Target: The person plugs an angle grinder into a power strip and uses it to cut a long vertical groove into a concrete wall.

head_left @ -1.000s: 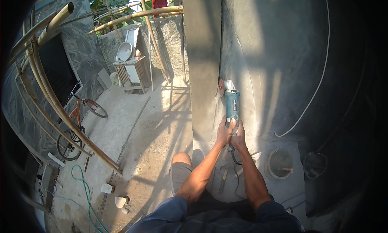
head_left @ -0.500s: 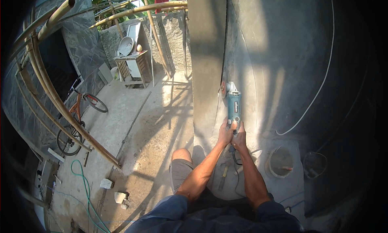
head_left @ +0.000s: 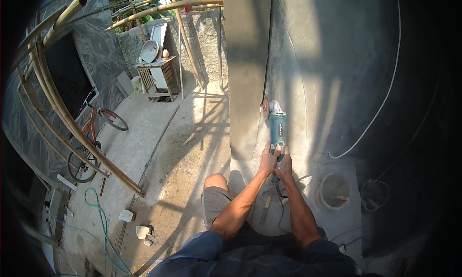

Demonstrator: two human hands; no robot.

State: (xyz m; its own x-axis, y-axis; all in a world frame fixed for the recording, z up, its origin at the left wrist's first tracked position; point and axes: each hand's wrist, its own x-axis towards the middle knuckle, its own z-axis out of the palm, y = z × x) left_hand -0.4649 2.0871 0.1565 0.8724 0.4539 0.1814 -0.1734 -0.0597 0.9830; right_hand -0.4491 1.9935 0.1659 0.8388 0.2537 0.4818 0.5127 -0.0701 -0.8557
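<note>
Both my hands grip a teal angle grinder [head_left: 277,124] by its rear body, arms stretched out ahead of me. My left hand [head_left: 267,160] wraps its left side and my right hand [head_left: 284,164] its right side. At the tool's far end the reddish disc [head_left: 265,108] stands on edge against the corner of a grey plastered pillar [head_left: 246,80]. A dark groove line runs up the wall from there. Pale dust shows on the plaster below the disc. The grinder's cord [head_left: 281,207] hangs down between my forearms.
A hammer-like tool [head_left: 265,209] lies between my arms. Right of them stand a bucket [head_left: 333,191] and a dark container [head_left: 375,195]. Leftward are stone chunks [head_left: 143,232], a green hose [head_left: 102,214], bamboo poles [head_left: 91,144], a bicycle [head_left: 91,132] and a wooden stand [head_left: 157,77]. A white cable [head_left: 385,101] hangs at right.
The grinder and its disc have shifted very slightly down along the pillar's edge. Both hands keep the same grip, and the dust below the disc looks a little thicker.
</note>
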